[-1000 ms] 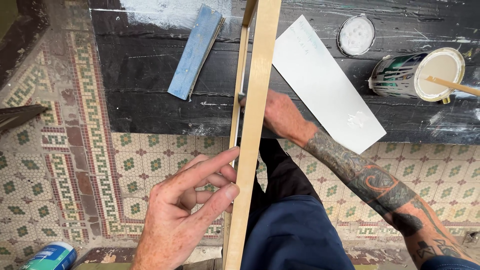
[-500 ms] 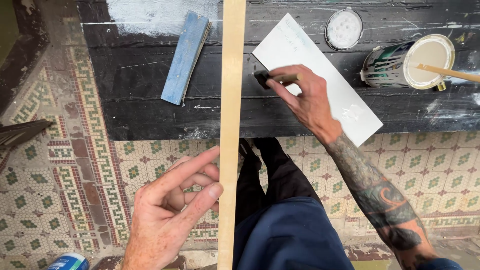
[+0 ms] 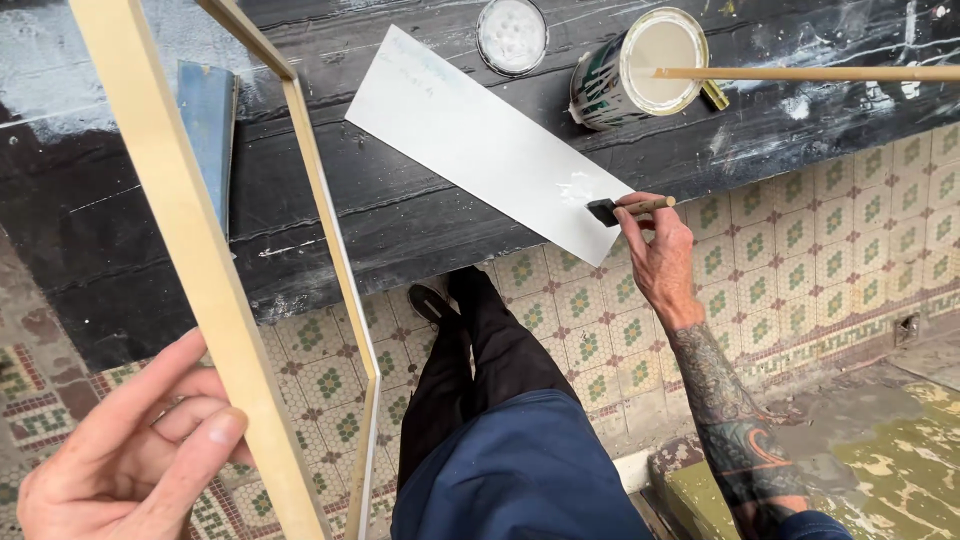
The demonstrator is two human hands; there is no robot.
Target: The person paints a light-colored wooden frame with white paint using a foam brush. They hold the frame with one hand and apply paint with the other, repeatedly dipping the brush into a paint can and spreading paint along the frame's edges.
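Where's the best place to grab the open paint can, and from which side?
Grip the paint can around its round side wall, below the rim, coming from the tiled-floor edge of the black bench. It stands upright and open, with a stir stick lying across its mouth and out to the right, so the top is blocked. The lid sits apart to its left.

The pale wooden frame (image 3: 200, 270) runs off the top and bottom edges, so its full outline can't be read. The long wooden stick (image 3: 800, 73) lying across the open paint can (image 3: 640, 68) leaves at the right edge. The left hand (image 3: 120, 460) is cropped at the bottom, its grip partly behind the frame.
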